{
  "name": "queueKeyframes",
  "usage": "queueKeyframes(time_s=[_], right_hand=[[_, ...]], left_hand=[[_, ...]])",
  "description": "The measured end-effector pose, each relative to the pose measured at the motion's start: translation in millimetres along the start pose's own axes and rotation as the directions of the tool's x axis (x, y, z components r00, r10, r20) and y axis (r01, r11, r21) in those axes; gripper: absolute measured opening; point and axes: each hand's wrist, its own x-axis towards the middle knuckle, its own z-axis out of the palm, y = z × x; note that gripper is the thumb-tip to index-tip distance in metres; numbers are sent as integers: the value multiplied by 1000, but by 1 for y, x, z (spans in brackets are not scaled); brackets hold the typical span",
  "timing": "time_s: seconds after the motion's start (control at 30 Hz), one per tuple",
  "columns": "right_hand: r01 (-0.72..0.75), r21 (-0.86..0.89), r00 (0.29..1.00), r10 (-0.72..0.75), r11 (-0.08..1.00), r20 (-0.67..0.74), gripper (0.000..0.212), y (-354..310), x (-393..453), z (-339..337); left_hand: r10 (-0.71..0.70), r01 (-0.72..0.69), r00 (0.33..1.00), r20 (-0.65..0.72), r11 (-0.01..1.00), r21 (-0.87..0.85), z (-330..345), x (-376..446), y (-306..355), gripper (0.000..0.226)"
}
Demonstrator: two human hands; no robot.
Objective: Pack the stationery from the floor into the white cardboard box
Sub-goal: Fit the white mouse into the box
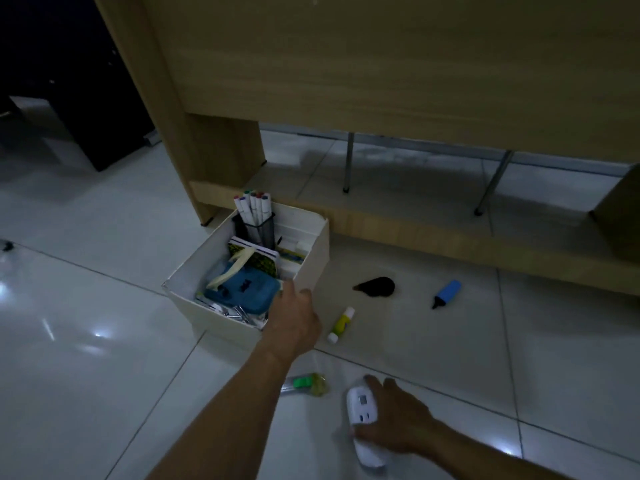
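Note:
The white cardboard box (pixel 207 311) stands on the floor and holds a blue pouch (pixel 242 289), a notebook, binder clips and a mesh cup of markers (pixel 254 216). My left hand (pixel 294 323) reaches over the box's near right corner, its fingers straight above the rim and holding nothing. On the tiles at lower right, my right hand (pixel 398 420) grips a white handheld device (pixel 362 414), thumb on one side and fingers on the other. On the floor also lie a yellow glue stick (pixel 342 324), a black object (pixel 375 287), a blue highlighter (pixel 446 293) and a green item in clear wrap (pixel 306 384).
A wooden desk panel (pixel 381 64) rises right behind the box, with a low wooden rail (pixel 450 244) along the floor. Metal chair legs (pixel 348 164) show under the desk. Dark furniture (pixel 86 98) stands at the far left. Glossy white tiles (pixel 86 341) spread to the left.

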Motion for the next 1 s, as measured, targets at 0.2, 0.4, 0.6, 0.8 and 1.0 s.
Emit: queueKeyframes(time_s=[0.2,0.4,0.6,0.8,1.0], right_hand=[[77,168,987,-51,983,-150,73,-12,-2,24],[80,407,965,32,910,-261,47,-11,0,-18],[329,534,840,16,779,-542,31,-44,-19,-66],[512,343,701,-153,788,-696,27,-101,-26,-91],[569,459,769,-243,682,-591,48,-126,-29,-100]], left_hand=[[83,-78,996,-28,987,143,14,-21,-3,42],[148,-144,988,-38,984,106,14,-24,-9,39],[100,78,974,203,694,-716,-6,-37,19,36],[-33,368,930,367,50,-928,-28,-34,33,39],[-117,427,883,454,-200,-882,-56,-27,-4,29]])
